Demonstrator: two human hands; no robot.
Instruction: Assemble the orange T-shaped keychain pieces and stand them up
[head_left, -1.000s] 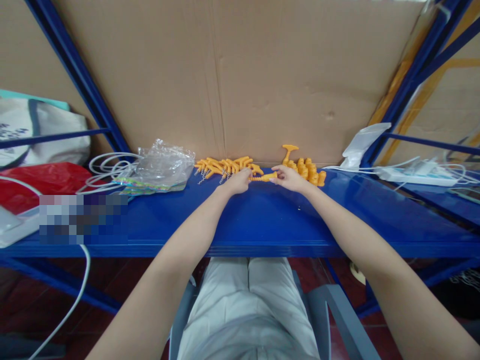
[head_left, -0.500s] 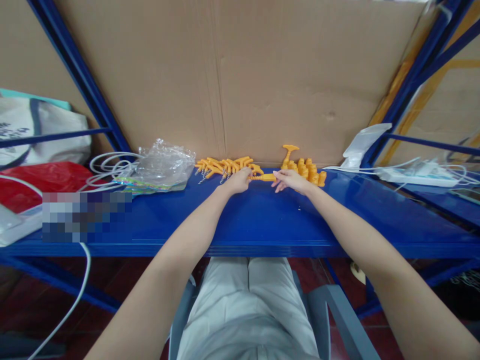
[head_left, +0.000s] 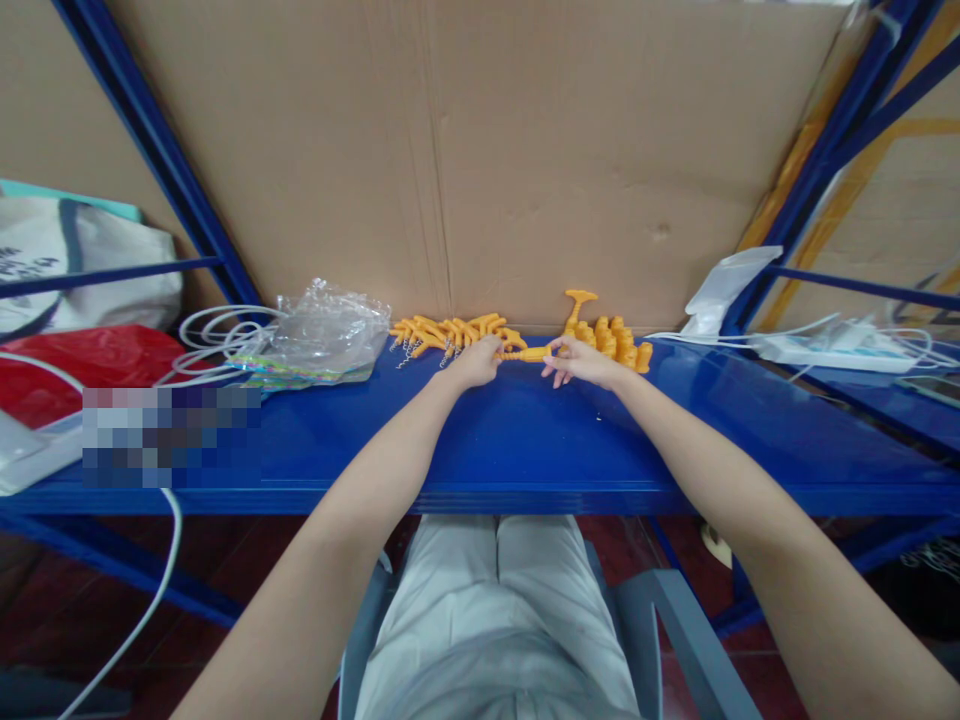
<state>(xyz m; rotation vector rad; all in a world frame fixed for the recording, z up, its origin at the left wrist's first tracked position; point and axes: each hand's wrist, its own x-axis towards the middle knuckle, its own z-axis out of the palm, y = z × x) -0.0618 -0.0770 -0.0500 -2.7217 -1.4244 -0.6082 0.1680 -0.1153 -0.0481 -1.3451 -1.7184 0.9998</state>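
Note:
My left hand and my right hand meet at the back of the blue shelf. Between them they pinch one small orange plastic piece, each at one end. The left fingers are curled round its threaded end; the right pinches the thicker end with the other fingers spread. A heap of orange screw-like pieces lies just left of the hands. A cluster of chunky orange pieces sits to the right, one T-shaped piece standing upright.
A crumpled clear plastic bag and coiled white cable lie to the left. A red bag is at the far left. A white power strip with cables sits right. Cardboard backs the shelf.
The right hand's fingers have shifted on the orange piece, going from a closed pinch to a pinch with the spare fingers spread. The left hand has stayed where it was.

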